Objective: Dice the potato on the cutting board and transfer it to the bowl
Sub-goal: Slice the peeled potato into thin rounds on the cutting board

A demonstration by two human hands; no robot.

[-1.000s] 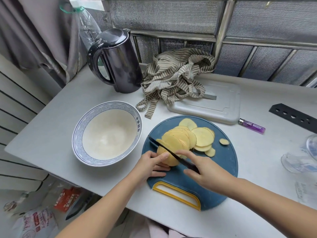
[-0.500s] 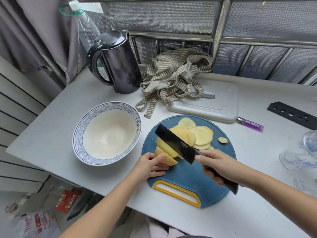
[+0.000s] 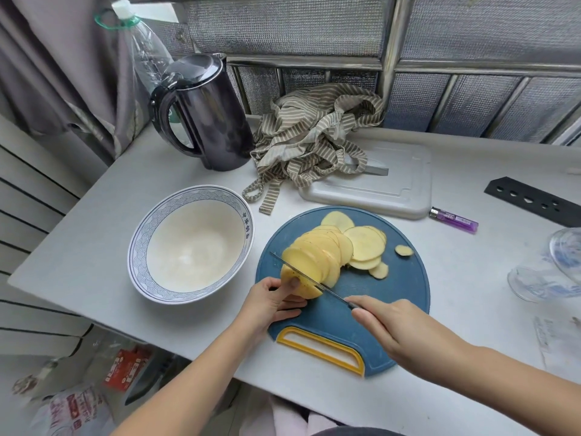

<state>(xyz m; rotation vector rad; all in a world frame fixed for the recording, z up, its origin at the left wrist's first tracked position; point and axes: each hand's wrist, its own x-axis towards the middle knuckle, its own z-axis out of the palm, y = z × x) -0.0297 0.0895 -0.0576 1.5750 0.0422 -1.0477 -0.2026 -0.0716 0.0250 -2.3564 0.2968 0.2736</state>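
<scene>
the potato (image 3: 300, 283) lies on the left half of the round blue cutting board (image 3: 393, 297). it is peeled, pale yellow and moist-looking, with a few small dark specks near the cut. most of it is already in thin round slices (image 3: 323, 251) that lean on one another like fallen tiles, running up and to the right from the uncut end. more flat rounds (image 3: 366, 243) lie overlapped beyond them, and one small stub (image 3: 404, 250) sits apart near the board's right edge. so far it is sliced, not diced.

our left hand (image 3: 270, 302) grips the uncut end, fingers curled against it and one fingertip pressed on its near face. our right hand (image 3: 399, 328) is wrapped round the handle of the knife (image 3: 330, 293), forefinger stretched forward toward the blade. the blade stands on edge, sunk into the potato just beside the left fingertips.

the white bowl (image 3: 141, 247) with its blue wave-patterned rim sits on the grey tabletop (image 3: 94, 240) just left of the board.
</scene>
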